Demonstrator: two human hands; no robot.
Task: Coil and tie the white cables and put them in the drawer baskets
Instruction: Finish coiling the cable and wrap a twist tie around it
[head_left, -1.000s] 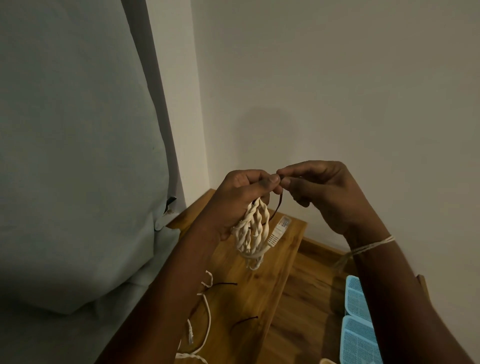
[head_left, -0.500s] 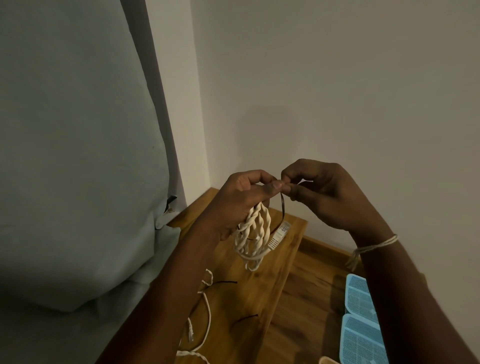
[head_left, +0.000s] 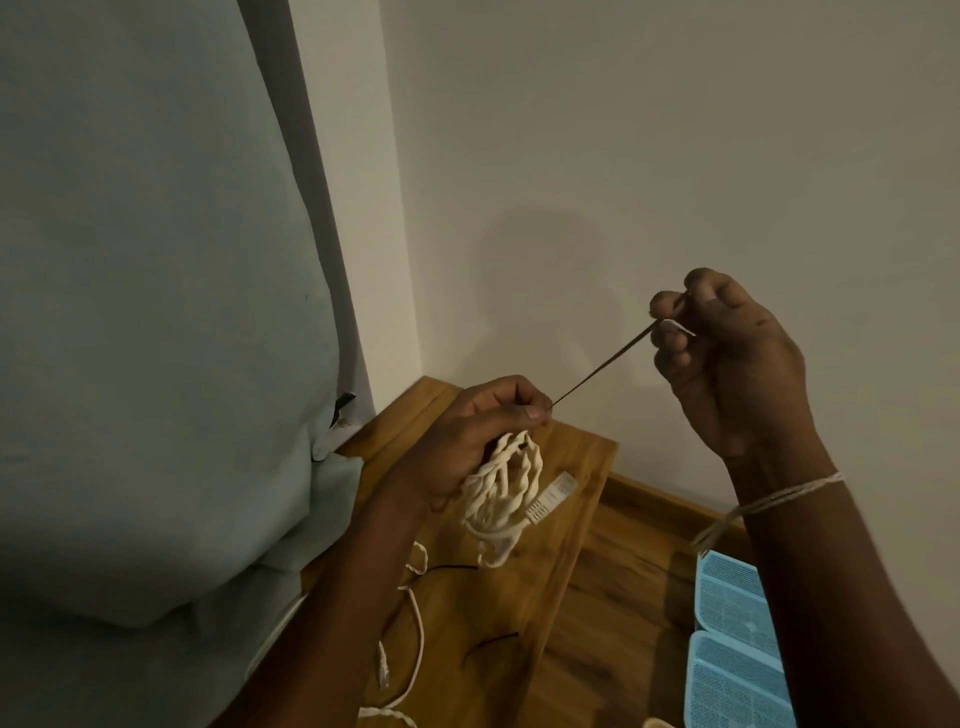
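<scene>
My left hand (head_left: 475, 441) grips a coiled white twisted cable (head_left: 501, 488) whose clear plug (head_left: 550, 498) hangs at its right side. A thin dark tie (head_left: 602, 365) runs taut from the coil's top up and right to my right hand (head_left: 727, 358), which pinches its end above the coil. Both hands hover over a wooden top (head_left: 571, 478). Two light blue mesh baskets (head_left: 732, 597) sit in the open drawer at the lower right, partly hidden by my right forearm.
A loose white cable (head_left: 415, 623) and two spare dark ties (head_left: 491, 642) lie on the wooden top below my left arm. A grey-green cushion (head_left: 156, 312) fills the left side. A plain wall stands behind. String is wrapped around my right wrist (head_left: 779, 496).
My right hand has pulled away up and to the right, drawing the dark tie out taut. My left hand with the coil has stayed roughly in place.
</scene>
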